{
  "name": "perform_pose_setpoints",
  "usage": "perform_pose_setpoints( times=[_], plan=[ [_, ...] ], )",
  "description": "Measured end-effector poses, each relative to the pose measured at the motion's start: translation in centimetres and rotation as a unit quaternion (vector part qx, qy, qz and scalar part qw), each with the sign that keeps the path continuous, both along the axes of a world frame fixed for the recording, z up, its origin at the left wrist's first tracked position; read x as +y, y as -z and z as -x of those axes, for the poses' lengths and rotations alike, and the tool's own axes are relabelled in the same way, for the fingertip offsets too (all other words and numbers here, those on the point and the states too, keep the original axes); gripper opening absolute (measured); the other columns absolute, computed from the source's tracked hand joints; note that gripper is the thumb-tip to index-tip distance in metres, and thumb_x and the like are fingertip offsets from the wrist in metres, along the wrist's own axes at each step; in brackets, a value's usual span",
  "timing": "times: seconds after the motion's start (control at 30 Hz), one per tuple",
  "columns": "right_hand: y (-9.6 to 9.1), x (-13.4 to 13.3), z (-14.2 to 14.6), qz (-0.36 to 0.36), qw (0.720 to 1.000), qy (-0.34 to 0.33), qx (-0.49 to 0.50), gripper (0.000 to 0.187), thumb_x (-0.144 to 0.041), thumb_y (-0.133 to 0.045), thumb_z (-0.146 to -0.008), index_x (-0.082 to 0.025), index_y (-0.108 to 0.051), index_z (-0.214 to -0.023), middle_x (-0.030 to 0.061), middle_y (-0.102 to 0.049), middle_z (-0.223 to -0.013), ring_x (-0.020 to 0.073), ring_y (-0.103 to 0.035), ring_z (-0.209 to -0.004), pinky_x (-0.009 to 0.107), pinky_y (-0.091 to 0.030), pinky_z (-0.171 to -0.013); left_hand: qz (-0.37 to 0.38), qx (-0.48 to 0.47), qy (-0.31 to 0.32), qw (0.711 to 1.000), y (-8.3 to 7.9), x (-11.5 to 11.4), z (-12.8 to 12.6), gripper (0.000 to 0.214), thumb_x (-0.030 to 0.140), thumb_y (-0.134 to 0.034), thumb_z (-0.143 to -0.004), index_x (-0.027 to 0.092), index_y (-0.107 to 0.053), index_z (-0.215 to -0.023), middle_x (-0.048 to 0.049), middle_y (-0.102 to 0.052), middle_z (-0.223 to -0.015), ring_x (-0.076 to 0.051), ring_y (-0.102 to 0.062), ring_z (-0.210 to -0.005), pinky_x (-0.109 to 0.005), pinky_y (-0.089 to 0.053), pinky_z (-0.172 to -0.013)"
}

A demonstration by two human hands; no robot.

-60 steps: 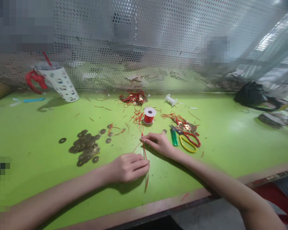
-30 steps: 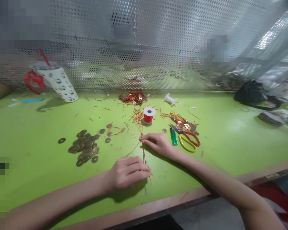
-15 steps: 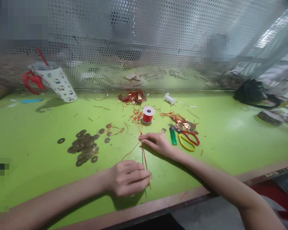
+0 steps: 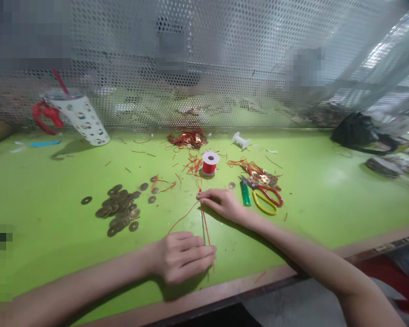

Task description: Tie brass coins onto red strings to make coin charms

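Observation:
A thin red cord (image 4: 204,222) runs taut across the green table (image 4: 47,254) between my two hands. My right hand (image 4: 221,203) pins its far end to the table with the fingertips, just in front of the red thread spool (image 4: 209,163). My left hand (image 4: 184,255) pinches the near end close to the table's front edge. A loose strand of cord (image 4: 182,219) curves off to the left between the hands.
A heap of brass holed coins (image 4: 120,210) lies left of centre. A green lighter (image 4: 245,195) and yellow-and-red scissors (image 4: 266,199) sit right of my right hand. Corded coin bundles (image 4: 189,138), a white bobbin (image 4: 241,140), a patterned cup (image 4: 80,119) and a mesh screen stand behind.
My left hand has slid toward the front edge, drawing the red cord out longer. My right hand has stayed in place on the far end.

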State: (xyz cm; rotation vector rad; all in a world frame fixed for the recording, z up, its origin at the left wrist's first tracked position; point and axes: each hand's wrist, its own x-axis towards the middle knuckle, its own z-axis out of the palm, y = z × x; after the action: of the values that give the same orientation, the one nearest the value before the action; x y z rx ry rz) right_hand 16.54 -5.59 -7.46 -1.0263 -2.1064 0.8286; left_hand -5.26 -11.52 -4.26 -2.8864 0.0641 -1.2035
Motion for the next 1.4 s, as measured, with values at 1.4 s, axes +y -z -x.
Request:
perform_pose_setpoints(
  times=[1.4],
  plan=[
    [-2.2, -2.3, 0.4, 0.386, 0.858, -0.039, 0.338, 0.04, -0.05, -0.075, -0.085, -0.02, -0.058, -0.105, -0.0084, -0.046, -0.059, 0.0099, -0.036, -0.053, 0.025, -0.029, -0.055, 0.717, -0.13, -0.133, 0.672, 0.5, 1.9, -1.7, 0.036, 0.032, -0.077, -0.085, 0.018, -0.055, -0.109, -0.0033, -0.079, -0.086, -0.021, -0.079, -0.076, -0.034, -0.066, -0.073]
  ],
)
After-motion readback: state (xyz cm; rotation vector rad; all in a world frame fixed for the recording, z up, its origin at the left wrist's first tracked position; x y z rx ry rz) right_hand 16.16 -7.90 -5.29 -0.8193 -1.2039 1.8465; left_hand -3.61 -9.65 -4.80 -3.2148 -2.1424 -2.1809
